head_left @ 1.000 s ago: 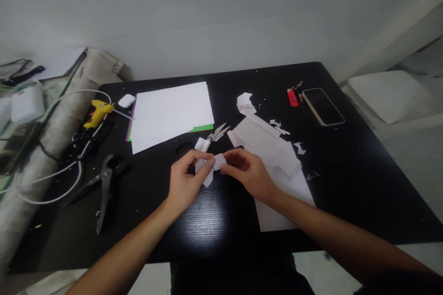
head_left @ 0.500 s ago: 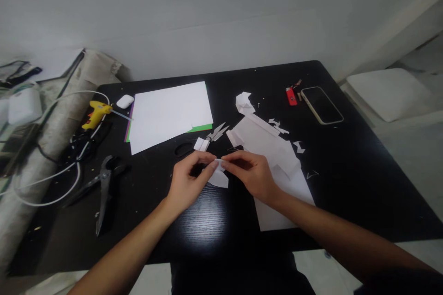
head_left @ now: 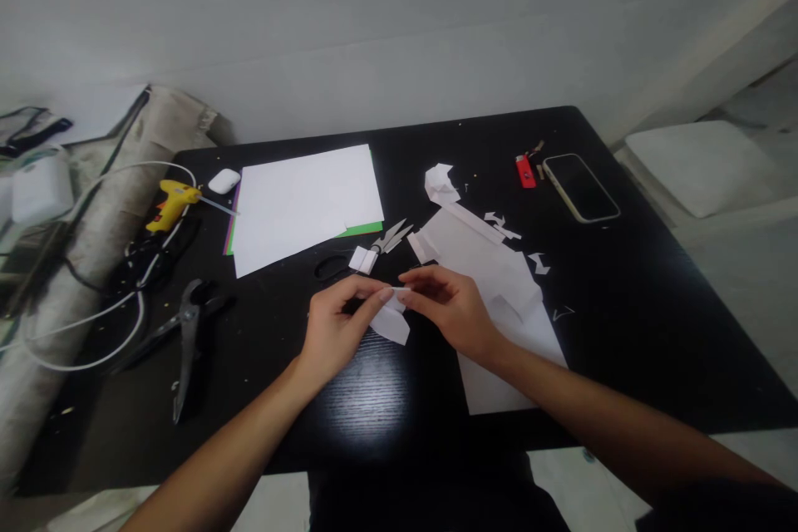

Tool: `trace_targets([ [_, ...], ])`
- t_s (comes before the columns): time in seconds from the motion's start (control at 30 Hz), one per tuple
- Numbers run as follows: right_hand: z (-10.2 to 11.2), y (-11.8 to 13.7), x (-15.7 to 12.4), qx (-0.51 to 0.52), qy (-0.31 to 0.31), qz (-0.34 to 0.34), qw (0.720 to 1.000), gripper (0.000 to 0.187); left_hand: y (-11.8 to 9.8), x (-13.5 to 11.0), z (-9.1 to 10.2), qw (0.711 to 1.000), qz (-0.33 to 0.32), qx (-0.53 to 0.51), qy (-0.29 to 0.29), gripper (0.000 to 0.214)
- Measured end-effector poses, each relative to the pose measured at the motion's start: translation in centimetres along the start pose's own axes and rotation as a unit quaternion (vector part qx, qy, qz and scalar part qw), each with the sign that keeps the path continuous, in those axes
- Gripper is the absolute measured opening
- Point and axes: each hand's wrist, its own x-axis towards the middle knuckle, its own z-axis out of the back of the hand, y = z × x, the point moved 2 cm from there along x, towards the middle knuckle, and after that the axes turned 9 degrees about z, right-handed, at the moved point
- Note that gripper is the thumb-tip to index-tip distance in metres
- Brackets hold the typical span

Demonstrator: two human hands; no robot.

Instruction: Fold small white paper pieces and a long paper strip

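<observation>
White paper piece [head_left: 390,326], head view: held above the black counter [head_left: 623,324], near its middle, between the person's two hands. Left hand [head_left: 333,324]: the grip is a tight pinch, thumb and forefinger meeting on the upper left part of the piece. Right hand [head_left: 458,312]: the grip is narrow, with a slight gap between thumb and forefinger at the tips; the thumb meets the upper right edge, and whether it bears any hold I cannot tell from where I stand. Orientation: a short upper strip lies crosswise between the two thumbs, while the broader flap below points toward the person's body and slants to the right. Fingers hide part of the piece, so its full long axis cannot be read; the visible flap runs from the left thumb down and rightward. Surroundings: scissors [head_left: 391,237] lie just beyond the hands, blades pointing away and to the right, a small folded paper [head_left: 362,259] by their handles. Loose white paper [head_left: 486,253] lies beneath the right forearm.
</observation>
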Motion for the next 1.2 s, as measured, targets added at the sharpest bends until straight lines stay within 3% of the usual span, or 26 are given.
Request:
trace_targets([
  [0.17, 0.0, -0.1, 0.27, 0.014, 0.018, -0.024, 0.999, 0.028, 0.0, 0.2, -0.12, 0.999, 0.018, -0.034, 0.012, 0.011],
  [0.37, 0.13, 0.19, 0.21, -0.024, 0.022, 0.006, 0.999, 0.023, -0.14, 0.44, 0.07, 0.999, 0.003, -0.034, 0.039, 0.013],
  [0.63, 0.13, 0.05, -0.02, -0.052, 0.03, 0.024, 0.998, 0.021, 0.17, 0.11, 0.15, 1.0, 0.005, -0.002, 0.026, 0.009],
  [1.0, 0.08, -0.24, -0.39, -0.088, 0.016, 0.074, 0.993, 0.01, 0.17, 0.43, 0.07, 0.996, 0.06, -0.041, 0.052, 0.013],
  [1.2, 0.0, -0.29, -0.36, -0.05, 0.013, 0.06, 0.997, 0.014, 0.04, 0.26, 0.09, 0.997, 0.051, -0.031, 0.039, 0.012],
])
